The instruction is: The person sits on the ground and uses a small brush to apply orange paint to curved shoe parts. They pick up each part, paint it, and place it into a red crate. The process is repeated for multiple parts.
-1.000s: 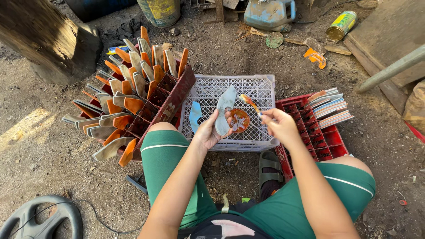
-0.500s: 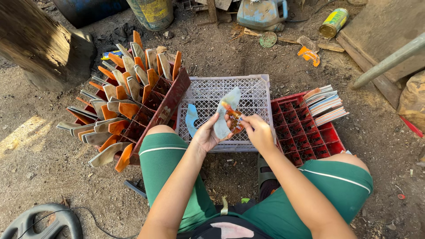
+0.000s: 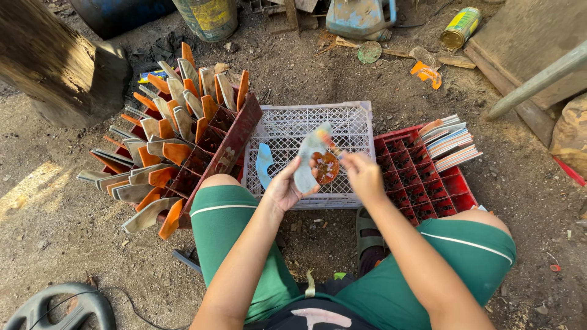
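Pale blade [image 3: 309, 160] in hand: dull, matt metal with a rusty-orange patch. White crate [image 3: 351, 122] and red crate [image 3: 452, 186]: moulded plastic lattice, slight sheen. Ground [image 3: 61, 244]: rough dry dirt; log [image 3: 55, 67]: coarse wood.

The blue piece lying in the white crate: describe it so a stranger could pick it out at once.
Start at the white lattice crate on the dirt between the two red crates. Look along its left inner wall, just left of the left hand. The curved blue piece lies there alone, the only blue item inside; the pieces racked in the neighbouring crate are grey and orange.
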